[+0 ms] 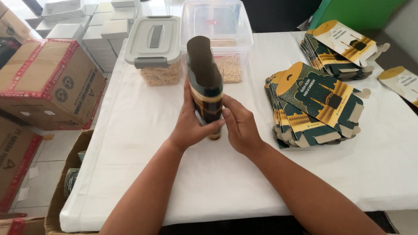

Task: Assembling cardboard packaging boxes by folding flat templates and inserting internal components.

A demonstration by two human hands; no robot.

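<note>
Dark green-and-gold carton point(205, 89) stands upright on white table point(143, 130), part-formed by my read, top flap up and open; two flat stacks point(311, 106) wait at right, so most work left; I see left hand point(191, 122) gripping carton's side; right hand point(239, 126) pressing lower edge, carton between both.

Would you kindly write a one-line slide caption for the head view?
Both hands, left and right, hold a dark green carton upright on a white table, flat cartons stacked alongside.
</note>
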